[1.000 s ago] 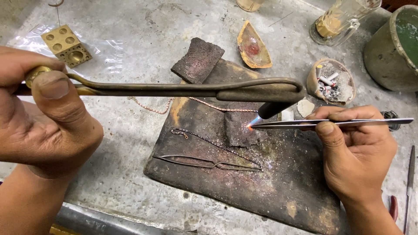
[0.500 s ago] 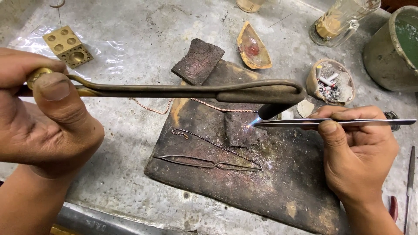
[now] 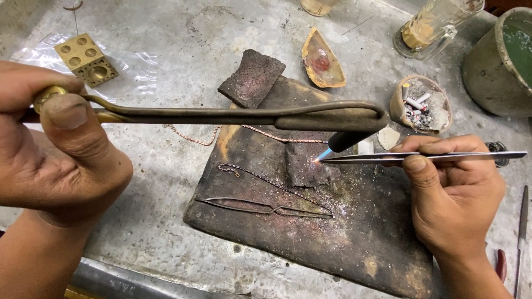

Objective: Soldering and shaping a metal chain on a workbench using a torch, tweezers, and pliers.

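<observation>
Left hand (image 3: 52, 144) is wrapped tight round the brass handle of the torch (image 3: 244, 115), thumb pressed on top, and the long dark pipe reaches across to a bent nozzle throwing a small blue flame down onto the dark soldering pad (image 3: 310, 221). Right hand (image 3: 451, 185) pinches the steel tweezers (image 3: 421, 158) between thumb and fingers, tips right at the glowing spot beside the flame. A thin chain (image 3: 266, 133) lies across the pad's top edge, second tweezers (image 3: 266, 207) resting lower down. Brass dapping block (image 3: 86, 59) sits at upper left, a small clay bowl (image 3: 421, 103) near the right hand
</observation>
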